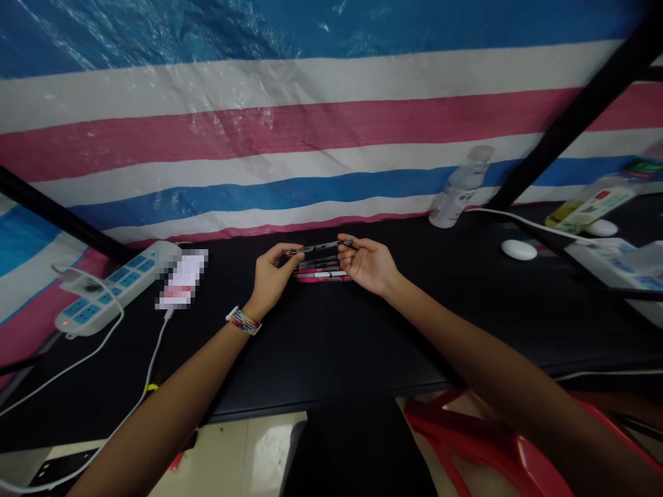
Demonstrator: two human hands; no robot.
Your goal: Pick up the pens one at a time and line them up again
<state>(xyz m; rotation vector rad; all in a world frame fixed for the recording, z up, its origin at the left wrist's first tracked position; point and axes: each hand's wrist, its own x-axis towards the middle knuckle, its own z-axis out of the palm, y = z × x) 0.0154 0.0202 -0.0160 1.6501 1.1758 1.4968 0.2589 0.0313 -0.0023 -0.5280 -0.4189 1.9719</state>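
We hold a slim, glossy pen (pixel 326 246) by its ends, left hand (pixel 273 271) and right hand (pixel 371 268) both pinching, over straight pens (pixel 321 275) near the smooth black table (pixel 331 345)'s far edge; behind hangs a crinkled, striped plastic sheet (pixel 311 131).

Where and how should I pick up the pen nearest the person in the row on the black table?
I'd pinch the nearest pen at mid-length, from above and the person's side: it is thin and lies left to right, with other pens close behind it and tabletop in front.
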